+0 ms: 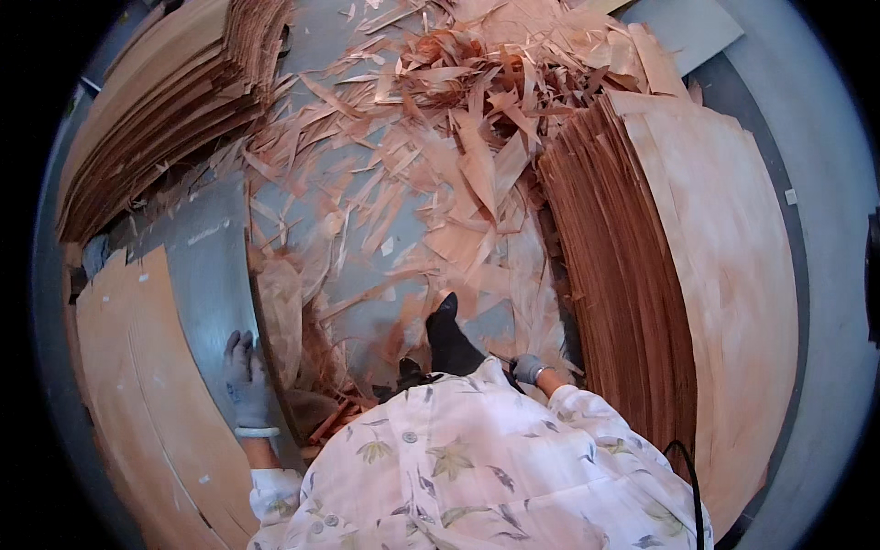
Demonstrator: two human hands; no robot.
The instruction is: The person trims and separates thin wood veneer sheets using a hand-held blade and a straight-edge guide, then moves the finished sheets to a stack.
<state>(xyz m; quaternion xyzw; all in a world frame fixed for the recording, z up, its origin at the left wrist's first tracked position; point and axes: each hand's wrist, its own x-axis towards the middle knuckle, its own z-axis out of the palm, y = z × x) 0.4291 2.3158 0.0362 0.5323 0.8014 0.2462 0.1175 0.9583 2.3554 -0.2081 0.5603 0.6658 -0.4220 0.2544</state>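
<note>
My left hand (246,380), in a grey glove, lies with its fingers stretched out on the smooth grey board (209,266), close to that board's right edge. Just left of it are pale wood veneer sheets (137,339) with a long split running down them. My right hand (529,368), gloved in grey too, is low in front of my body, its fingers curled closed. A thin dark piece sticks out from it toward the left; what it is I cannot make out. To the right of this hand stands a thick stack of reddish-brown veneer (623,266).
A pale veneer sheet (724,266) covers the right-hand stack's top. Another tall veneer stack (174,101) rises at the far left. Torn veneer strips (477,165) litter the floor between the stacks, heaped toward the back. My dark shoe (449,339) stands among the scraps.
</note>
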